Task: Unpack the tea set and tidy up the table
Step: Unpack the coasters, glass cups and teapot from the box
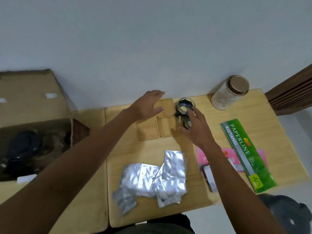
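On the left, a large cardboard box (32,105) is seen open, and dark items are left inside, so the unpacking is judged only partly done. On the wooden worktop (211,135), three wooden coasters (148,130) are laid near the wall, with two small dark cups (184,106) just beside them. A pile of silver sachets (152,179) is not yet tidied. The left hand (148,105) is held over the coasters with fingers apart, empty. The right hand (195,127) is placed at the nearer cup; its fingers are apart, and a grip cannot be confirmed.
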